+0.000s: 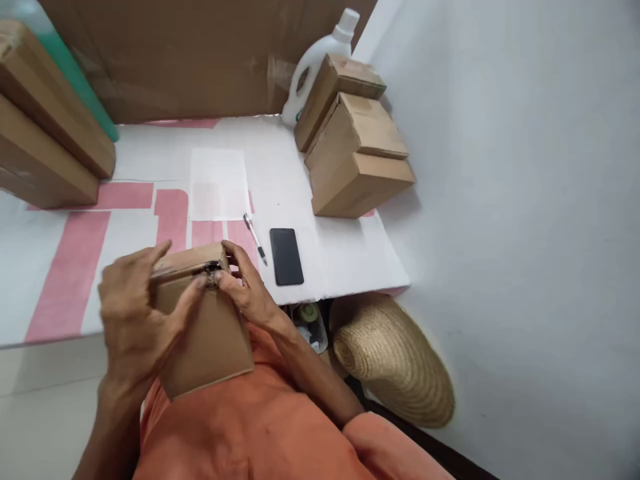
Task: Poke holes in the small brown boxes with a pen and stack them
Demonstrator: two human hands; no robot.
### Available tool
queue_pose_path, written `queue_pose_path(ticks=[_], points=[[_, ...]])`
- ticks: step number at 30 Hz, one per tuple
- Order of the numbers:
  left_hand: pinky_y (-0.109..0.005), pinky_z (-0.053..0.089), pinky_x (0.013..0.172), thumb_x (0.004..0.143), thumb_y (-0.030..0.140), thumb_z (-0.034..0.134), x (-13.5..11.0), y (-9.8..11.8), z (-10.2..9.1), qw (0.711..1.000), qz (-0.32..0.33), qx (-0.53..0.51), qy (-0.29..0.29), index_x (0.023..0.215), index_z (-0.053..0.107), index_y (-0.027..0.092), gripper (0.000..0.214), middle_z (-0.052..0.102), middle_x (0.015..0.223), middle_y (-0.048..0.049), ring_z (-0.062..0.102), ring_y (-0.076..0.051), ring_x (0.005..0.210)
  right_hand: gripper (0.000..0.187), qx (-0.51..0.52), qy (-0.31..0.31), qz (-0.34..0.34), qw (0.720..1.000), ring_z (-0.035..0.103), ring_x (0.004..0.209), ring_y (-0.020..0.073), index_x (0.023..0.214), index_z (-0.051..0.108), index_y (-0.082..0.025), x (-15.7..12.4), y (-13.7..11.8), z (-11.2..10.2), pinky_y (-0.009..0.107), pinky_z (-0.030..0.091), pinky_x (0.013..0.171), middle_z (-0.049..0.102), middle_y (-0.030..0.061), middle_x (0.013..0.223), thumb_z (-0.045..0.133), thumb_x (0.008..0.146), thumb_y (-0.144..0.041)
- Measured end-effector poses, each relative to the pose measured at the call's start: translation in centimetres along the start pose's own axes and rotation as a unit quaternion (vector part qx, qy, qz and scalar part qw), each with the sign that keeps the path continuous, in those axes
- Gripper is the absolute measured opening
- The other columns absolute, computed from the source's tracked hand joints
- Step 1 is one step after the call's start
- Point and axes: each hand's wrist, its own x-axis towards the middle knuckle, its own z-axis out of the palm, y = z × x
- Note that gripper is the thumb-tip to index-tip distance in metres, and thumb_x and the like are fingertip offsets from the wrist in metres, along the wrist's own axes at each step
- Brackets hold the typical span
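Note:
A small brown cardboard box (pixel 210 340) rests against my chest above my orange shirt, its top edge near the table's front. My left hand (pixel 135 313) wraps over the box's left side, fingers curled onto the top flap. My right hand (pixel 247 287) grips the top right corner, with thumb and fingers pinched at a small dark thing on the flap's edge that I cannot make out. Both hands are closed on the box.
On the white and pink table (pixel 350 260) lie a pen (pixel 255 239), a black phone (pixel 286 256) and a white paper sheet (pixel 219 183). Stacked cardboard boxes (pixel 357 157) and a white jug (pixel 315 67) stand at the back right. More boxes (pixel 45 127) sit left. A straw hat (pixel 395 357) leans below.

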Motion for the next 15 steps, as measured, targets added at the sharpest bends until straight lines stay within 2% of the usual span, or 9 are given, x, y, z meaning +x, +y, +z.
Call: queue_pose_path(ticks=[3,7,12,15], points=[[-0.056,0.048,0.102,0.096,0.051,0.07,0.1,-0.5,1.2,0.998,0.003,0.051,-0.044,0.119,0.075,0.025,0.036,0.078,0.115,-0.0122,0.07,-0.037,0.11,0.078,0.004,-0.007,0.005,1.0,0.048,0.148,0.0326,0.156,0.043,-0.024,-0.2,-0.1,-0.1,0.053,0.042,0.122,0.049,0.0146,0.159,0.064,0.094,-0.066],[-0.055,0.046,0.094,0.097,0.053,0.065,-0.2,0.1,1.1,0.995,-0.013,0.08,-0.062,0.109,0.073,0.026,0.031,0.077,0.109,-0.0111,0.07,-0.037,0.104,0.077,-0.003,-0.021,0.004,1.0,0.046,0.149,0.0319,0.158,0.043,-0.025,-0.4,-0.4,-0.1,0.052,0.039,0.124,0.047,0.0132,0.162,0.064,0.095,-0.064],[-0.058,0.044,0.092,0.099,0.051,0.061,-0.5,0.5,1.3,0.992,-0.024,0.113,-0.051,0.106,0.07,0.025,0.028,0.075,0.105,-0.0132,0.069,-0.038,0.1,0.078,-0.004,-0.029,0.014,0.999,0.045,0.152,0.0312,0.162,0.042,-0.024,-0.4,-0.3,-0.2,0.051,0.039,0.124,0.045,0.0145,0.166,0.065,0.097,-0.061],[-0.056,0.044,0.091,0.1,0.049,0.061,-0.6,0.0,1.2,0.994,-0.02,0.097,-0.049,0.106,0.07,0.026,0.026,0.076,0.103,-0.0125,0.069,-0.037,0.099,0.065,-0.011,-0.017,0.005,1.0,0.054,0.145,0.0284,0.155,0.053,-0.027,0.1,0.2,-1.4,0.046,0.048,0.117,0.055,0.0117,0.159,0.06,0.101,-0.063]])
